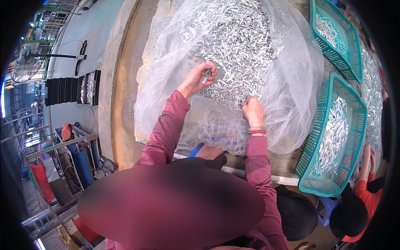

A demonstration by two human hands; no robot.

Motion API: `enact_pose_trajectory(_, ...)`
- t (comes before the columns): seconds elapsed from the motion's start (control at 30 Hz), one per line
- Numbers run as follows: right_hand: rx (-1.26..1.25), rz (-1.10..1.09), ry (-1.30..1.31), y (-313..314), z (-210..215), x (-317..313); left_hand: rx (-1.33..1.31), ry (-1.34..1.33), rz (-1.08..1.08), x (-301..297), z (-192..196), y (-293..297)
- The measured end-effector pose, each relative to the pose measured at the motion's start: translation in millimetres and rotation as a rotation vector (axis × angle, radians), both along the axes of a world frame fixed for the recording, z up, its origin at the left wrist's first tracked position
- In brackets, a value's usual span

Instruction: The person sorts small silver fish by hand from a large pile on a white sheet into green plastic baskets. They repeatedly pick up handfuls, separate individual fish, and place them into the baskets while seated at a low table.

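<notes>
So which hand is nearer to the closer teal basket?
Right. The right hand rests on the pile of small metal parts, nearest the teal basket; the left hand is farther off, holding several parts.

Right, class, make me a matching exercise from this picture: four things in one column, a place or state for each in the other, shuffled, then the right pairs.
Things
1. left hand
2. right hand
3. nearer green basket
4. clear plastic sheet

Places or states
A. at the right, filled with small metal pieces
B. raised over the heap, fingers pinching a few pieces
C. spread on the table under the heap of metal pieces
D. resting at the heap's near edge, red bangle at its wrist

Pairs: 1-B, 2-D, 3-A, 4-C
</notes>
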State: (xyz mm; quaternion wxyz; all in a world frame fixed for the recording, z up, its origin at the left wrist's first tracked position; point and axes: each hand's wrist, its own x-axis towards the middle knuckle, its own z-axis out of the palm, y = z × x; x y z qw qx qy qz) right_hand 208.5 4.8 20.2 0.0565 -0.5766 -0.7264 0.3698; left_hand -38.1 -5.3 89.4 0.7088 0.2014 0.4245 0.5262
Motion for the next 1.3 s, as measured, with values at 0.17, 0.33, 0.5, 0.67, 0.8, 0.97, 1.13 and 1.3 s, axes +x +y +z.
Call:
enact_pose_trajectory(0.17, -0.742, -0.304, 0.860, 24, 22, 16, -0.055, 0.100, -0.061, 3, -15, -5)
enact_pose_trajectory(0.33, -1.010, -0.109, 1.908, 32, 56, 31, 0.118, 1.462, -0.368, 26, -58, -11)
enact_pose_trajectory(0.5, -0.979, -0.070, 1.865, 35, 63, 32, 0.210, 1.499, -0.302, 24, -65, -8)
enact_pose_trajectory(0.67, -1.050, -0.205, 1.838, 36, 48, 24, -0.003, 0.164, -0.119, 10, -30, 1)
enact_pose_trajectory(0.8, -1.192, -0.970, 1.873, 29, 24, 12, -0.157, 0.150, 0.010, 18, -16, 7)
enact_pose_trajectory(0.97, -1.090, -0.860, 1.993, 25, 11, 7, 0.007, 1.261, -0.435, 48, -39, 40)
enact_pose_trajectory(1.13, -1.144, -0.775, 2.138, 28, 24, 2, 0.452, 1.681, -0.505, 63, -65, 45)
enact_pose_trajectory(1.3, -1.083, -0.676, 2.127, 21, 19, 5, 0.333, 1.483, -0.333, 47, -51, 49)
